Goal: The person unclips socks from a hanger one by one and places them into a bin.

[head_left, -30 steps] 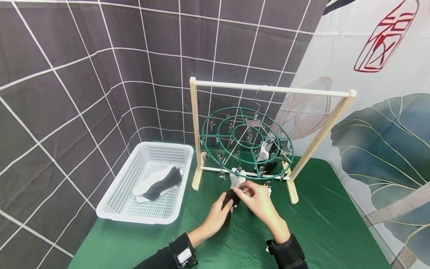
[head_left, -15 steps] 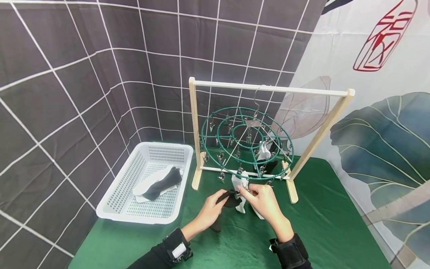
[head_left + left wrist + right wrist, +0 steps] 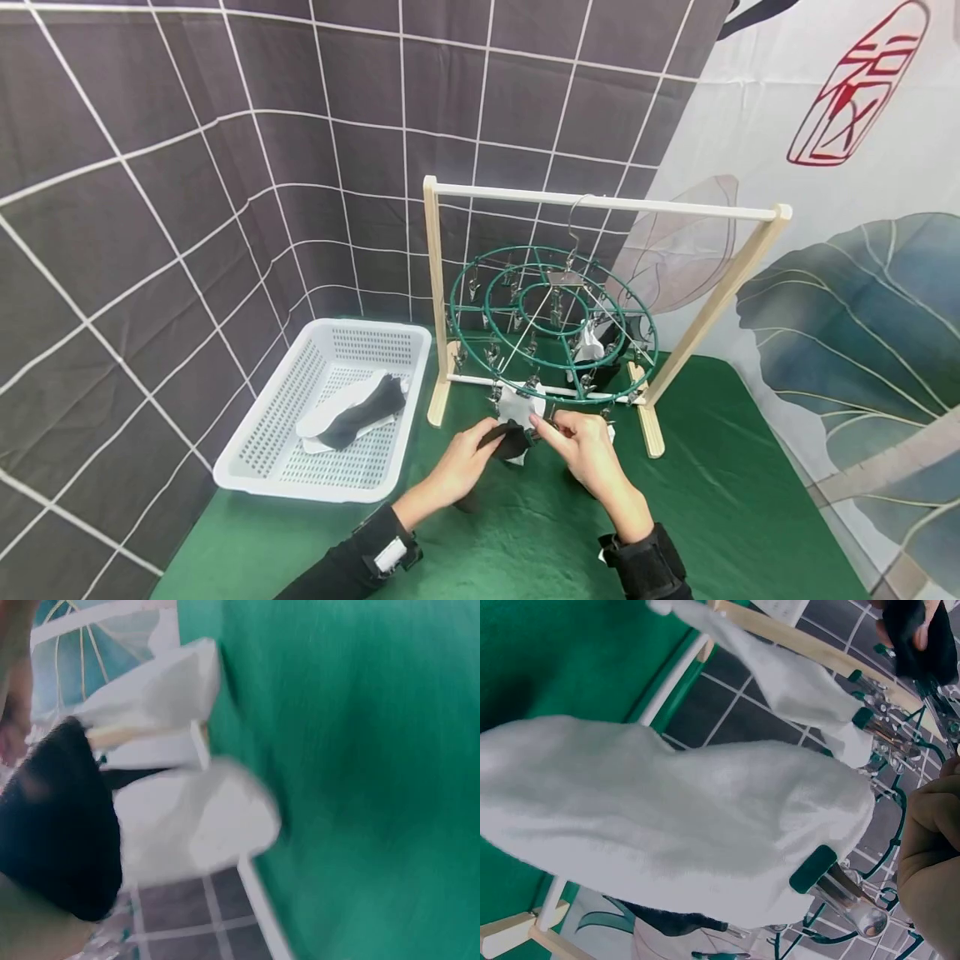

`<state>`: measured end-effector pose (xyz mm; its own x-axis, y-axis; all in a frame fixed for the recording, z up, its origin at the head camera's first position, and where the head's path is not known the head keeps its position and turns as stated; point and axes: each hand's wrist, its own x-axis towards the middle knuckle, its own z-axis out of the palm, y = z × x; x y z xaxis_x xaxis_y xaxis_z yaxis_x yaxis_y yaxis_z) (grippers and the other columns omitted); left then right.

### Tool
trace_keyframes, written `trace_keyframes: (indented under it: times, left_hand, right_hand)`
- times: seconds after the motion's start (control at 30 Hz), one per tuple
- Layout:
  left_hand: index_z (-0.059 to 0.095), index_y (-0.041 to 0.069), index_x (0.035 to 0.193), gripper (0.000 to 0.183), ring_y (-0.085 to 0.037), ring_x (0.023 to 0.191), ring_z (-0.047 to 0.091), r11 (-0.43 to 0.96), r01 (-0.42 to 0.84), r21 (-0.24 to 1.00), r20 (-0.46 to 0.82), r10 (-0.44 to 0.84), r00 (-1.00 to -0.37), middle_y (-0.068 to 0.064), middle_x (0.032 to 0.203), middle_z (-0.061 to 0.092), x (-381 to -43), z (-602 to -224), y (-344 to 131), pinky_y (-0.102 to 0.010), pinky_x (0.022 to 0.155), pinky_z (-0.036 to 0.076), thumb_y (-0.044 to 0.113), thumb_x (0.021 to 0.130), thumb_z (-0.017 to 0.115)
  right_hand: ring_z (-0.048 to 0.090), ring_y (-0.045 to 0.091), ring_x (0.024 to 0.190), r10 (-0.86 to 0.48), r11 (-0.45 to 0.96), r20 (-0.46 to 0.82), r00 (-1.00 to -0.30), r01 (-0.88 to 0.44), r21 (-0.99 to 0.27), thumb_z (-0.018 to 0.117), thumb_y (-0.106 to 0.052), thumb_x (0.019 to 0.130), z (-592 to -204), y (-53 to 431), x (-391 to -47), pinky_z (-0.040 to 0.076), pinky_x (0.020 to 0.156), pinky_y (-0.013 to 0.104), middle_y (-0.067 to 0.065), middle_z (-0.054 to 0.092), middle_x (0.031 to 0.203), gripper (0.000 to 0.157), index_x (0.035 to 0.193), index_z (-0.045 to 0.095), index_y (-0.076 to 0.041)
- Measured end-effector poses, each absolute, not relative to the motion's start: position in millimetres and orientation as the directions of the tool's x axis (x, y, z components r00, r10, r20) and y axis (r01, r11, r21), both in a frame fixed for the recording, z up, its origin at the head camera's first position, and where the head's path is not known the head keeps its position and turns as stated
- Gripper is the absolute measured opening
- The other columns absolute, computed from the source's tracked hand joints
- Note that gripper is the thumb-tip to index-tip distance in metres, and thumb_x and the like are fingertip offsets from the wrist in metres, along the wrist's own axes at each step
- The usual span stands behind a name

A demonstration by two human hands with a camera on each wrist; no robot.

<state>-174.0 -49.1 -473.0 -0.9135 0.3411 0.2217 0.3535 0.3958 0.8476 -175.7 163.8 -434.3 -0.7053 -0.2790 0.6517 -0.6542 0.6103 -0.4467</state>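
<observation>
My left hand (image 3: 453,468) grips a black sock (image 3: 512,439), its top edge stretched toward the right hand. My right hand (image 3: 592,450) pinches a metal clip (image 3: 941,712) that meets the black sock's edge; whether the clip's jaws have the cloth cannot be told. The clip belongs to a green round hanger (image 3: 459,333) with several clips. A white sock (image 3: 517,407) hangs from the hanger beside the hands. In the right wrist view a large white sock (image 3: 675,817) hangs from a green-tipped clip (image 3: 840,889). The black sock (image 3: 60,817) looks blurred in the left wrist view.
A white perforated basket (image 3: 232,467) stands at left, with a grey sock (image 3: 363,412) and white socks (image 3: 318,417) inside. A wooden rack (image 3: 600,201) bears the hanger. White and black socks (image 3: 588,346) hang at its back right. Green cloth covers the table (image 3: 720,500).
My left hand has shifted left and slightly up with the black sock. My right hand has moved slightly right. The white sock beside them has swung.
</observation>
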Motion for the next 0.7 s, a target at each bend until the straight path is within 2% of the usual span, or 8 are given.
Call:
trace_keyframes:
  times: [0.2, 0.23, 0.33, 0.43, 0.5, 0.57, 0.63, 0.7]
  left_hand:
    - [0.052, 0.013, 0.107, 0.010, -0.018, 0.066, 0.060, 0.581, 0.440, 0.685, 0.241, 0.389, -0.889, -0.010, 0.091, 0.067, -184.0, -439.4, -80.7, -0.027, 0.051, 0.046, 0.012, 0.099, 0.048]
    - [0.051, 0.011, 0.113, 0.016, -0.016, 0.062, 0.058, 0.610, 0.446, 0.655, 0.239, 0.393, -0.888, -0.012, 0.089, 0.066, -186.9, -434.3, -87.3, -0.026, 0.049, 0.045, 0.010, 0.098, 0.047]
    - [0.048, 0.010, 0.118, 0.018, -0.013, 0.053, 0.053, 0.674, 0.427, 0.603, 0.193, 0.396, -0.898, -0.014, 0.087, 0.065, -200.2, -418.3, -110.0, -0.024, 0.042, 0.043, 0.011, 0.100, 0.042]
    - [0.043, 0.006, 0.129, 0.029, -0.015, 0.054, 0.055, 0.738, 0.394, 0.548, 0.143, 0.382, -0.913, -0.019, 0.095, 0.064, -220.2, -408.2, -136.8, -0.025, 0.043, 0.044, 0.013, 0.102, 0.037]
    - [0.044, 0.002, 0.126, 0.028, -0.020, 0.062, 0.060, 0.773, 0.382, 0.507, 0.130, 0.370, -0.920, -0.021, 0.097, 0.064, -235.8, -407.4, -154.8, -0.029, 0.048, 0.048, 0.014, 0.103, 0.034]
    - [0.041, -0.006, 0.131, 0.034, -0.028, 0.074, 0.064, 0.807, 0.376, 0.455, 0.126, 0.360, -0.924, -0.026, 0.102, 0.063, -248.7, -411.4, -172.4, -0.034, 0.058, 0.053, 0.011, 0.102, 0.035]
    - [0.041, -0.011, 0.128, 0.035, -0.034, 0.083, 0.065, 0.845, 0.364, 0.392, 0.104, 0.352, -0.930, -0.027, 0.101, 0.062, -259.9, -420.1, -187.9, -0.038, 0.066, 0.054, 0.008, 0.099, 0.039]
    - [0.033, -0.017, 0.133, 0.042, -0.036, 0.085, 0.064, 0.878, 0.344, 0.333, 0.039, 0.352, -0.935, -0.030, 0.102, 0.060, -266.9, -430.5, -201.3, -0.040, 0.070, 0.054, 0.005, 0.098, 0.040]
  right_hand:
    - [0.016, -0.003, 0.050, -0.247, 0.601, 0.693, -0.677, -0.668, -0.439, 0.075, -0.012, 0.080, -435.7, 164.4, -175.5, 0.014, 0.046, 0.013, -0.017, 0.019, 0.059, 0.051, 0.053, 0.031, -0.016]
    - [0.016, -0.003, 0.050, -0.245, 0.599, 0.697, -0.674, -0.671, -0.438, 0.075, -0.012, 0.080, -436.0, 164.5, -175.5, 0.014, 0.045, 0.013, -0.017, 0.018, 0.059, 0.051, 0.053, 0.031, -0.016]
    - [0.016, -0.004, 0.051, -0.241, 0.591, 0.703, -0.669, -0.676, -0.440, 0.075, -0.011, 0.079, -436.4, 164.9, -175.5, 0.013, 0.045, 0.013, -0.018, 0.018, 0.060, 0.052, 0.053, 0.031, -0.015]
    - [0.015, -0.003, 0.051, -0.234, 0.589, 0.706, -0.669, -0.675, -0.444, 0.075, -0.011, 0.079, -436.2, 165.0, -175.9, 0.013, 0.045, 0.014, -0.018, 0.018, 0.060, 0.052, 0.053, 0.030, -0.014]
    - [0.015, -0.003, 0.051, -0.227, 0.589, 0.710, -0.666, -0.675, -0.444, 0.075, -0.011, 0.079, -436.4, 164.8, -176.2, 0.012, 0.046, 0.014, -0.018, 0.018, 0.060, 0.052, 0.053, 0.030, -0.014]
    - [0.015, -0.003, 0.051, -0.224, 0.590, 0.717, -0.661, -0.677, -0.440, 0.076, -0.012, 0.079, -436.2, 164.1, -176.5, 0.012, 0.046, 0.014, -0.018, 0.018, 0.059, 0.053, 0.053, 0.029, -0.014]
    - [0.015, -0.003, 0.050, -0.225, 0.590, 0.723, -0.653, -0.682, -0.432, 0.076, -0.012, 0.078, -436.2, 163.3, -176.5, 0.013, 0.046, 0.014, -0.018, 0.018, 0.058, 0.053, 0.053, 0.030, -0.015]
    - [0.015, -0.003, 0.050, -0.225, 0.591, 0.725, -0.651, -0.683, -0.430, 0.076, -0.012, 0.078, -436.2, 162.7, -176.5, 0.013, 0.046, 0.013, -0.018, 0.018, 0.058, 0.053, 0.052, 0.030, -0.015]
